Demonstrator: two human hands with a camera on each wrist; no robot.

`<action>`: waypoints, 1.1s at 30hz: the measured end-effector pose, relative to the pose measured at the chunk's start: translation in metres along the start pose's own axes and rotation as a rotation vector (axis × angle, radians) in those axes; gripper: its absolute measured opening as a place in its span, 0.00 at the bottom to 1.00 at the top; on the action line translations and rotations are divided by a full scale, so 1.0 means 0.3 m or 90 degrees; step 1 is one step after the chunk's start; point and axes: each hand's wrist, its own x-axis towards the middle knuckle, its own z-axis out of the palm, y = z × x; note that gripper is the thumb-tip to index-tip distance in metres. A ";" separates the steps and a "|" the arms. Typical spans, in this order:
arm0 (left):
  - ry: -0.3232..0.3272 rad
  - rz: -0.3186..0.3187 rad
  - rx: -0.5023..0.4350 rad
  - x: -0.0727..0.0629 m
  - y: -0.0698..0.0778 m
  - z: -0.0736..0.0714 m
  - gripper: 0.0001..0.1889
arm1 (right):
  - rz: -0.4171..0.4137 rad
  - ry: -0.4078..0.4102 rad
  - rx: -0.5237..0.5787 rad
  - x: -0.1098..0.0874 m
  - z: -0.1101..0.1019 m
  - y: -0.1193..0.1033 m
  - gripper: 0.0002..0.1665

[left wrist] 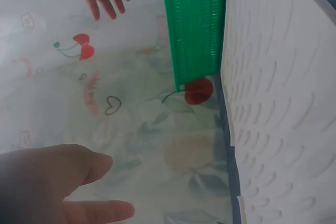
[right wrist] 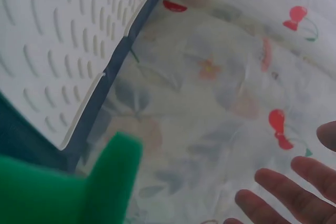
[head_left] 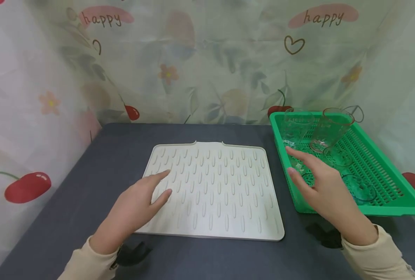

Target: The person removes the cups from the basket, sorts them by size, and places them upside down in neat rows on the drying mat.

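Note:
My left hand (head_left: 134, 206) hovers over the left side of a white drying mat (head_left: 207, 190) with raised oval ridges, thumb and fingers apart and holding nothing. Over the near left rim of a green plastic basket (head_left: 391, 211) is my right hand (head_left: 328, 190), its fingers spread and nothing in them. Inside the basket, a clear glass (head_left: 296, 126) stands at the back left. Beside it leans a glass mug (head_left: 333, 126) with a brownish rim and a handle. Low round glass pieces, among them one at the near side (head_left: 359, 187), lie closer to me, partly behind my right hand.
The mat and basket sit on a dark grey table (head_left: 88, 186), the basket at the right edge. A printed curtain (head_left: 207, 70) with cherries and flowers hangs behind the table and along both sides. Dark straps (head_left: 134, 254) show at the wrists.

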 end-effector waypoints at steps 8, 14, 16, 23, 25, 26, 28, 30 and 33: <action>0.063 0.048 0.051 -0.040 -0.058 0.037 0.33 | 0.044 0.031 0.046 -0.034 -0.021 0.088 0.32; 0.056 0.045 0.060 -0.067 -0.089 0.065 0.35 | 0.092 0.007 0.065 -0.067 -0.023 0.151 0.32; 0.055 0.048 0.073 -0.077 -0.100 0.075 0.35 | 0.117 -0.008 0.060 -0.074 -0.021 0.166 0.32; 0.047 0.059 0.119 -0.099 -0.133 0.129 0.35 | 0.171 -0.063 0.060 -0.090 -0.020 0.205 0.32; 0.046 0.065 0.126 -0.102 -0.139 0.144 0.35 | 0.183 -0.078 0.055 -0.093 -0.022 0.216 0.32; 0.043 0.067 0.132 -0.103 -0.141 0.151 0.35 | 0.188 -0.085 0.051 -0.094 -0.023 0.221 0.32; 0.038 0.069 0.143 -0.106 -0.145 0.162 0.36 | 0.193 -0.097 0.046 -0.095 -0.024 0.228 0.32; 0.028 0.068 0.148 -0.108 -0.149 0.170 0.37 | 0.195 -0.110 0.040 -0.094 -0.023 0.235 0.33; 0.010 0.064 0.154 -0.110 -0.153 0.179 0.38 | 0.199 -0.134 0.026 -0.090 -0.020 0.243 0.33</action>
